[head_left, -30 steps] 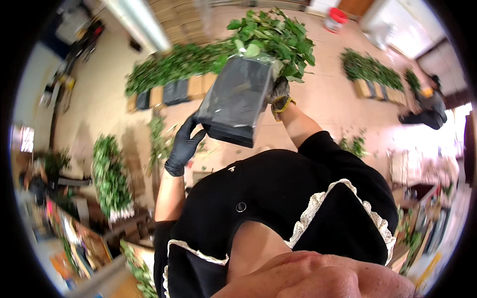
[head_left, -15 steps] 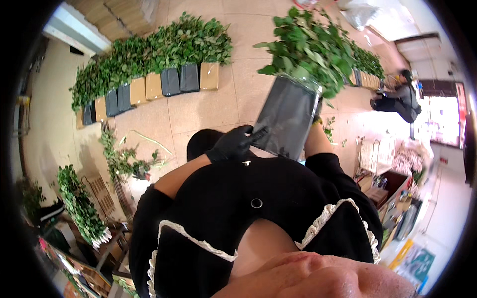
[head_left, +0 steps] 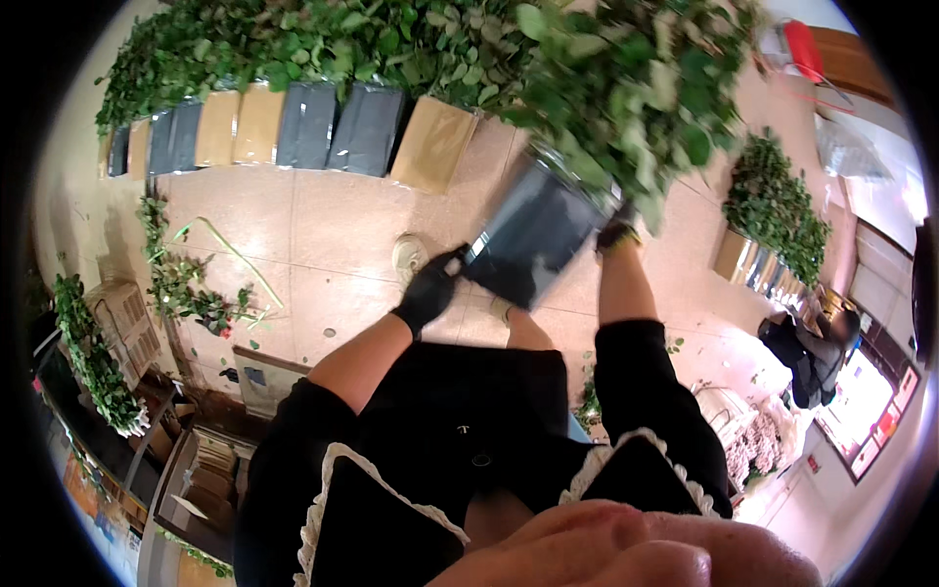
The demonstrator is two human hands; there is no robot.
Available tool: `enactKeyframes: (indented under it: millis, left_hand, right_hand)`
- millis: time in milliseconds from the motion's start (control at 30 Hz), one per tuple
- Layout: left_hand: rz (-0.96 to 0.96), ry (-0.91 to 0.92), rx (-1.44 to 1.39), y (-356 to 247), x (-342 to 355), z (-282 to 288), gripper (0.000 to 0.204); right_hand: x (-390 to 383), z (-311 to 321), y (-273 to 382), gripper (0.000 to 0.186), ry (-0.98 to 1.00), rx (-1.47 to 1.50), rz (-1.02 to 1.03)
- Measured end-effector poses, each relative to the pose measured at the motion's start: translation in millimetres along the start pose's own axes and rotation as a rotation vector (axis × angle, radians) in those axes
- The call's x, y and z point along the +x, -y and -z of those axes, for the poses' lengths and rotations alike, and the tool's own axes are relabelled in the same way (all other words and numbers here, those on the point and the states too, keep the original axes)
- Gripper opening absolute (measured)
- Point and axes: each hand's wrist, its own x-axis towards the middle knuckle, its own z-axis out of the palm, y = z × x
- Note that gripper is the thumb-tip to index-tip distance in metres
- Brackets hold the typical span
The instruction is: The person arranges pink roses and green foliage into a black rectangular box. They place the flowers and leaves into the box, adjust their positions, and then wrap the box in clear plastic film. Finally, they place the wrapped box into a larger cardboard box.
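In front of me, tilted, is a bunch of leafy green stems with a dark grey wrapper point(head_left: 538, 235) under shiny clear film. Its leaves point(head_left: 636, 88) point away from me. My left hand point(head_left: 428, 293), in a black glove, grips the wrapper's near left corner. At the right edge, just below the leaves, my right hand point(head_left: 618, 233) is closed on the wrapper; it wears a dark glove with a yellow cuff, and some fingers are hidden. Left of the held bunch, a tan-wrapped bunch point(head_left: 433, 145) ends a row of similar bunches on the floor.
Dark-wrapped bunches point(head_left: 367, 129) stand among tan ones along the far left. Another row point(head_left: 773, 220) lies at the right, near a crouching person point(head_left: 812, 342). Loose stems point(head_left: 201, 289) litter the left floor. Pink flowers point(head_left: 753, 440) stand at the lower right, a wooden crate point(head_left: 201, 479) lower left.
Both arms have reached farther forward and away from my body with the bunch. The row on the floor now appears larger and nearer, and the bunch is close to its right end.
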Motion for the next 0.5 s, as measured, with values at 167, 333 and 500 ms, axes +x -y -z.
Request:
enactKeyframes:
  millis: [167, 333, 500]
  left_hand:
    - [0.262, -0.422, 0.069, 88, 166, 88, 0.051]
    - [0.076, -0.322, -0.878, 72, 254, 58, 0.067]
    - [0.073, -0.637, -0.655, 111, 268, 57, 0.053]
  right_hand:
    - [73, 22, -248, 0.082, 0.033, -0.86, 0.025]
    - [80, 57, -263, 0.083, 0.25, -0.636, -0.034]
    - [164, 30, -228, 0.071, 0.081, -0.269, -0.606]
